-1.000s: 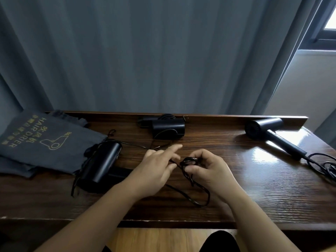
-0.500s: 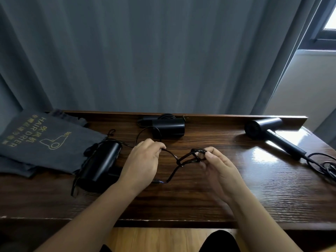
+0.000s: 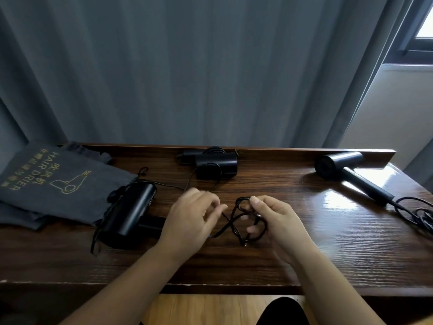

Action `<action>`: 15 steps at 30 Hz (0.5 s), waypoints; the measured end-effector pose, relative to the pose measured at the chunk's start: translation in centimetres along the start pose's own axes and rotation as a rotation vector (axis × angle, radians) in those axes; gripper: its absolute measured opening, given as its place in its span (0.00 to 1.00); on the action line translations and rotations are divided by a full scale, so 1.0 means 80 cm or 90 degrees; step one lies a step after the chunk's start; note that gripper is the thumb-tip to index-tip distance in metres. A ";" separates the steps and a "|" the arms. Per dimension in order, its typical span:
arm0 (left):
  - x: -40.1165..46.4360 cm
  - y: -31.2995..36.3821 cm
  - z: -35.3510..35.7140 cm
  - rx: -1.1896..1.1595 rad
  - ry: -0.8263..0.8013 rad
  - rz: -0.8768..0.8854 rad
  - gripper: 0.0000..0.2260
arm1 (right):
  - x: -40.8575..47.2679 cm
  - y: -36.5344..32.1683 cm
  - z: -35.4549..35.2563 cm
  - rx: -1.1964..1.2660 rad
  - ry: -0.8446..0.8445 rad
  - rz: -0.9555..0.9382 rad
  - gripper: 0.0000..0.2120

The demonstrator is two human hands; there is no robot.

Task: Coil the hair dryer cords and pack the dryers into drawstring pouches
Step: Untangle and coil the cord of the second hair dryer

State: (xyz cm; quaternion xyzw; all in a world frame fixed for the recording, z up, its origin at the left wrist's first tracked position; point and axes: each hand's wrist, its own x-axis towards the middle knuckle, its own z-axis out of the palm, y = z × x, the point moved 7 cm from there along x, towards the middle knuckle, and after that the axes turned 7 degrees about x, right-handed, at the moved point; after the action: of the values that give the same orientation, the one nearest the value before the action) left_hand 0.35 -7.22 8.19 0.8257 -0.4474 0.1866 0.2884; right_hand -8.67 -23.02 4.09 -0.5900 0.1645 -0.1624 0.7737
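Where the thin black cord (image 3: 236, 227) has been gathered into a few small loops just above the middle of the worktop (image 3: 328, 249), it is pinched at the top of the coil between the thumb and forefinger of the right hand (image 3: 278, 221), whose lower fingers are curled through the loops. A free strand is led from the coil leftwards to the left hand (image 3: 192, 219), where it is nipped by curled fingertips; that hand is blurred, so the exact hold cannot be made out. Both forearms are reached in from the near edge and are angled inward toward each other, the wrists raised slightly off the wood.

Just left of the left hand a black hair dryer (image 3: 127, 212) is laid on its side, its barrel tilted toward the far left. Partly under it, a dark grey drawstring pouch (image 3: 58, 181) printed with gold lettering is spread flat over the left end of the worktop. A second dryer (image 3: 216, 165), folded and with its cord wound, is set against the back rail. A third dryer (image 3: 351, 172) is laid at the far right, its handle pointed to the near right and its own cord (image 3: 419, 212) piled loosely at the edge.
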 end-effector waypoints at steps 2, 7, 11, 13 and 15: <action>-0.008 -0.001 0.016 -0.090 -0.105 -0.069 0.08 | 0.001 0.002 0.000 0.026 0.005 -0.013 0.14; -0.029 -0.012 0.056 -0.349 -0.273 -0.257 0.20 | -0.001 0.004 0.006 0.144 0.035 -0.009 0.12; -0.029 -0.009 0.062 -0.452 -0.265 -0.334 0.18 | 0.003 0.008 0.004 0.192 0.060 -0.004 0.12; -0.028 -0.012 0.060 -0.469 -0.218 -0.398 0.11 | 0.005 0.007 -0.002 0.066 0.101 -0.045 0.09; -0.029 -0.013 0.061 -0.463 -0.199 -0.424 0.07 | -0.002 -0.005 -0.013 -0.202 0.201 -0.138 0.04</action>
State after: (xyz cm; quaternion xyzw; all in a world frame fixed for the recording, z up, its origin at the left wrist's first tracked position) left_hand 0.24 -8.44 2.81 0.7877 -0.2342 -0.2083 0.5304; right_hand -9.30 -23.99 4.25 -0.6854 0.2422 -0.3065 0.6145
